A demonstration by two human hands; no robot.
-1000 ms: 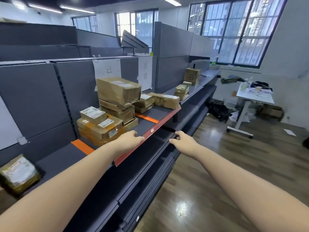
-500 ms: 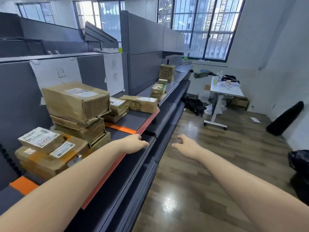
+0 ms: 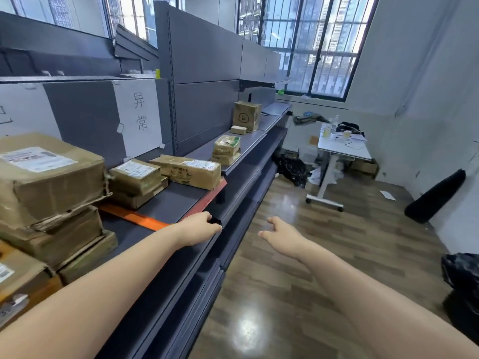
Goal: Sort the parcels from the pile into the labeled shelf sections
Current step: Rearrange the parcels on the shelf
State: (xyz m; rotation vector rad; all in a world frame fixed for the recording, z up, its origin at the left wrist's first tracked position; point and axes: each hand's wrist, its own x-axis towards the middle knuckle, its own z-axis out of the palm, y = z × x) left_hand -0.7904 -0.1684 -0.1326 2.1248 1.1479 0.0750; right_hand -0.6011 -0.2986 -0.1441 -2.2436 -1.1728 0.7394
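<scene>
Brown cardboard parcels lie along a grey metal shelf [image 3: 181,203] on my left. A tall stack of large parcels [image 3: 49,182] stands nearest. Beyond an orange tape strip [image 3: 134,217] sit two stacked small parcels [image 3: 136,177] and a long parcel [image 3: 189,171], under a white paper label [image 3: 138,117]. Farther on are a small pile [image 3: 226,149] and an upright box [image 3: 246,116]. My left hand [image 3: 199,229] hovers over the shelf's front edge, fingers curled, holding nothing. My right hand [image 3: 281,233] hangs in the air over the floor, fingers relaxed and empty.
Lower shelf tiers [image 3: 233,229] jut out below the top one. A white rolling table [image 3: 342,149] with clutter stands by the window. Black bags [image 3: 290,167] lie on the floor beneath it, a black roll [image 3: 435,195] leans on the right wall, another black bag [image 3: 464,275] sits at far right.
The view has moved forward along the shelf and turned right, so the parcels have slid leftward and nearer. Both empty hands stay stretched out ahead.
</scene>
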